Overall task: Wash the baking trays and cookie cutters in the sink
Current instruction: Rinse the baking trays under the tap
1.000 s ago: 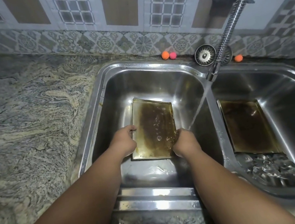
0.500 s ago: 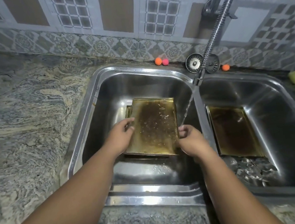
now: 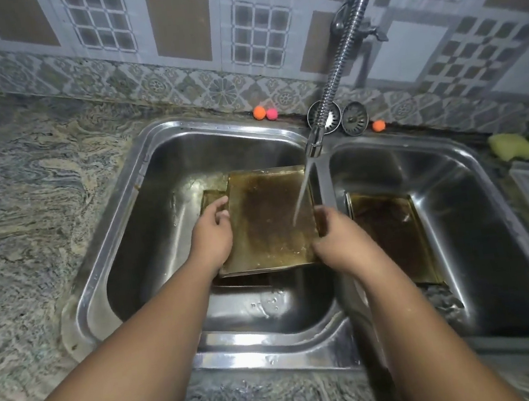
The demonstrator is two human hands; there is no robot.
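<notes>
Sink [image 3: 274, 359] of steel with two basins, seen from above by the person washing up. In the left basin [image 3: 150, 253] both hands hold one baking tray [image 3: 269, 226] lifted and tilted, its brown, greasy-looking face up. The left hand [image 3: 211, 239] grasps the tray's left edge, thumb curled over the top. The right hand [image 3: 337, 241] clasps its near right corner. Water [image 3: 300, 196] runs from the tap [image 3: 314, 143] at the far middle of the sink and lands on the right part of this tray. A second tray [image 3: 211, 197] lies under it on the basin floor, showing only at its far left corner and near edge. In the right basin [image 3: 498, 239] a third tray [image 3: 392, 235] lies flat, dark and stained. Just on its near side sits a dim heap of small metal pieces, probably the cookie cutters [image 3: 442, 300], too murky to tell apart. A yellow sponge [image 3: 511, 147] rests at the far right beside the sink, untouched. Judging by this, the task is at an early stage: the held tray is only being rinsed and looks stained all over, no suds show, and no clean item is set aside anywhere in view. Left to do, it seems: scrubbing this tray, then the other two trays and the cutters.
</notes>
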